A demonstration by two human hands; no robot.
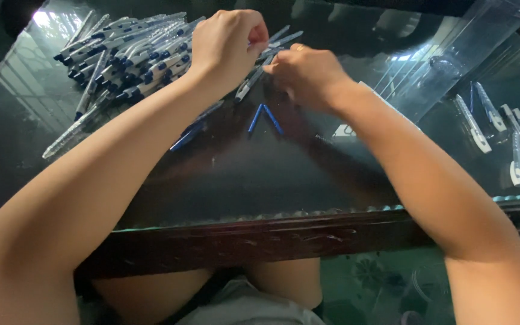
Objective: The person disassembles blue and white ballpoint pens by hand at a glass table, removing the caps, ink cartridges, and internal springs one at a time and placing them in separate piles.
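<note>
Hands: left hand point(227, 42), right hand point(305, 72) pinch pen part point(270, 51), mostly hidden by fingers.

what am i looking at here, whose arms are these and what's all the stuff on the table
There is no machine here. The single picture comes from a camera worn on a person's head, looking down, so the two bare arms are that person's own. They sit at a dark glass-topped table with a carved wooden edge. The left hand and the right hand meet near the far side, and their fingers together pinch a thin blue-and-clear pen part; exactly how it is gripped is hard to see. Behind the left hand lies a heap of white-and-blue plastic pens. Two loose thin blue rods lie in a V shape below the hands. On the right are a few scattered clear pen barrels with white ends and a clear plastic bag.
</note>
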